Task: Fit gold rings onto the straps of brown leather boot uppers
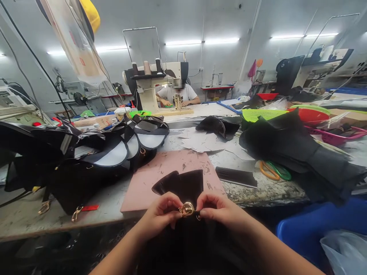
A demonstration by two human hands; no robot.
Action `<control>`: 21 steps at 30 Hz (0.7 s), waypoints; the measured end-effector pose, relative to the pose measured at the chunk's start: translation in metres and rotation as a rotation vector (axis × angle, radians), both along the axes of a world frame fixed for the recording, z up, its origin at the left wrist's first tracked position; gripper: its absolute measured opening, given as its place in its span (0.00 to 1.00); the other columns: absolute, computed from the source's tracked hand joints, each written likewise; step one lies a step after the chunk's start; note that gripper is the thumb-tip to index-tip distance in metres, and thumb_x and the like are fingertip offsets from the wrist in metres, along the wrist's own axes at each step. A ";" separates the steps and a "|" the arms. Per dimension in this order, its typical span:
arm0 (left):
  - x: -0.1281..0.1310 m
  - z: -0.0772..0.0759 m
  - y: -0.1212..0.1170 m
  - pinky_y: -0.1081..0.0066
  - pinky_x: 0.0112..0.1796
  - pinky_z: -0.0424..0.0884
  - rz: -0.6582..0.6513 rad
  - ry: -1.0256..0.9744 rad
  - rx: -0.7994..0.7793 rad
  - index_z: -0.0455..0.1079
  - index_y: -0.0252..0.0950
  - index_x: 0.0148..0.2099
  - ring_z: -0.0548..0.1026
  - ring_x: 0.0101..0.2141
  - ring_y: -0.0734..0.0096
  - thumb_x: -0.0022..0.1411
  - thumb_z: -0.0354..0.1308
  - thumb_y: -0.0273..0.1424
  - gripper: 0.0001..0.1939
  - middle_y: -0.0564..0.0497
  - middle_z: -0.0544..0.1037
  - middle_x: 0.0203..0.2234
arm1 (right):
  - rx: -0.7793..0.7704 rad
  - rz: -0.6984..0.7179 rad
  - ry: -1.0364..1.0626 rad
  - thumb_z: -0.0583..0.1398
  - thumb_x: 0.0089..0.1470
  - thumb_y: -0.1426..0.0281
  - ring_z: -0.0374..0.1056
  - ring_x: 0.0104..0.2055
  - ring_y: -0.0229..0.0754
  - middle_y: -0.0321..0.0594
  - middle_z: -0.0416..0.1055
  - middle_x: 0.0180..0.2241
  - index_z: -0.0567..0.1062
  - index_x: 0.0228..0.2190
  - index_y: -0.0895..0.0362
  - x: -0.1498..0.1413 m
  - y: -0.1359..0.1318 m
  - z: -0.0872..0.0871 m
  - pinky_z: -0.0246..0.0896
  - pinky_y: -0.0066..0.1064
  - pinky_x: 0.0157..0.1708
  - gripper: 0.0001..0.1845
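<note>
Both my hands meet at the near edge of the worktable over a black leather bag piece. My left hand and my right hand pinch a round gold metal clasp between their fingertips, against the dark leather. The leather piece lies partly on a pink cutting mat and hangs down toward my lap.
A heap of black bag parts with white linings fills the left. Black fabric, scissors with orange and green handles and a black strip lie right. A blue bin stands below. A person sits at a sewing machine behind.
</note>
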State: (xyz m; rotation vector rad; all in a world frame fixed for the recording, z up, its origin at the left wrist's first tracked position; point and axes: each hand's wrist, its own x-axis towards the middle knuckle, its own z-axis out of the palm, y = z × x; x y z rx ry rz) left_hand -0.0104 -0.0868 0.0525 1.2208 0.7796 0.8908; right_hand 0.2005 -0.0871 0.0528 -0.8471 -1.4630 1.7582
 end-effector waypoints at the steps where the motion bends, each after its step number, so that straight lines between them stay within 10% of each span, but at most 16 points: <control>1: 0.000 -0.001 0.001 0.81 0.19 0.62 -0.008 0.025 0.011 0.70 0.35 0.31 0.68 0.23 0.76 0.49 0.64 0.30 0.06 0.51 0.73 0.25 | 0.023 0.008 0.000 0.62 0.44 0.67 0.61 0.26 0.33 0.32 0.65 0.23 0.69 0.25 0.58 0.001 0.000 0.000 0.58 0.26 0.28 0.08; 10: 0.015 0.009 -0.015 0.71 0.32 0.62 0.122 0.693 0.515 0.69 0.38 0.30 0.68 0.30 0.67 0.53 0.54 0.24 0.05 0.51 0.71 0.26 | 0.576 -0.152 -0.280 0.53 0.44 0.79 0.67 0.32 0.38 0.37 0.72 0.30 0.69 0.42 0.56 -0.008 -0.016 0.005 0.63 0.32 0.34 0.20; 17: 0.023 0.002 -0.018 0.73 0.29 0.64 0.140 0.468 0.418 0.60 0.39 0.33 0.67 0.27 0.71 0.55 0.52 0.26 0.04 0.54 0.69 0.26 | 1.070 -0.350 -0.460 0.54 0.54 0.75 0.67 0.35 0.42 0.45 0.70 0.36 0.74 0.28 0.56 -0.014 -0.021 0.017 0.64 0.32 0.34 0.09; 21: 0.030 0.011 -0.017 0.74 0.27 0.62 0.114 0.608 0.543 0.67 0.39 0.32 0.68 0.26 0.71 0.49 0.52 0.19 0.10 0.54 0.72 0.24 | 0.957 -0.233 -0.335 0.52 0.55 0.76 0.67 0.34 0.37 0.39 0.70 0.33 0.71 0.29 0.55 -0.020 -0.020 0.042 0.63 0.26 0.34 0.09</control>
